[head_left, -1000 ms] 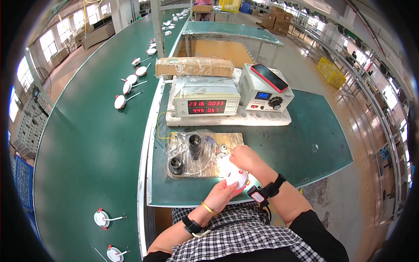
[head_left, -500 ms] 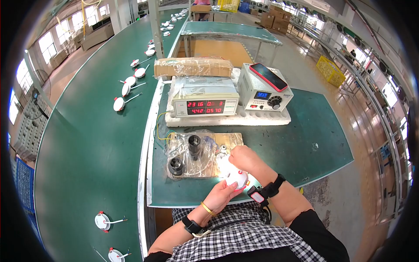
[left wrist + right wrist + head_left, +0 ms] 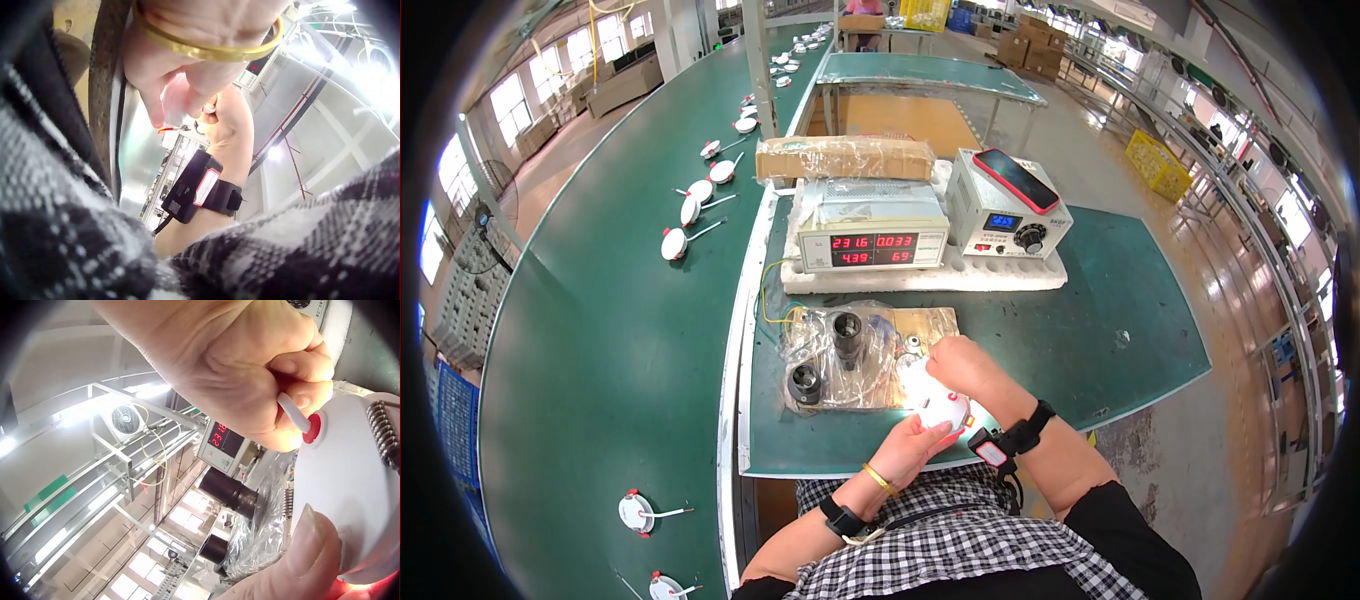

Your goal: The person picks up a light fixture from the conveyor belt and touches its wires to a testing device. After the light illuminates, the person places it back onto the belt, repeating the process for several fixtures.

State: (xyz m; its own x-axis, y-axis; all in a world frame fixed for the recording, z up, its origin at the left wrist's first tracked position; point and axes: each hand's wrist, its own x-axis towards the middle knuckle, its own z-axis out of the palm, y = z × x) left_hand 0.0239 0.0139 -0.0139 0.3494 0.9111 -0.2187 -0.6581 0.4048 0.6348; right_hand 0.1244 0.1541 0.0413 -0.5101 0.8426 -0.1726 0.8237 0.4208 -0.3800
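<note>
A round white downlight (image 3: 946, 412) shines in front of the person, its lit side facing down. My left hand (image 3: 905, 450) grips it by the edge, the thumb lying on its white back in the right wrist view. With curled fingers, my right hand (image 3: 965, 363) pinches the short white cable (image 3: 292, 412), which comes out through a red grommet (image 3: 312, 429). Coil springs (image 3: 382, 434) sit on the downlight's sides. The cable's end is hidden inside the right fist. Beneath the hands, the glare washes out part of a wooden board (image 3: 930, 325) with metal contacts.
Two black lamp sockets (image 3: 847, 335) stand on the plastic-wrapped board. Behind it, a power meter (image 3: 872, 245) with red digits and a dial-fitted supply box (image 3: 1010, 215) rest on white foam (image 3: 920, 277). A phone (image 3: 1017, 180) lies on the box. More downlights (image 3: 636, 512) line the green conveyor (image 3: 620, 380) at left.
Both hands keep nearly the same place and hold. The meter's lower left reading falls from 4.45 through 4.42 to 4.39. The downlight tips very slightly.
</note>
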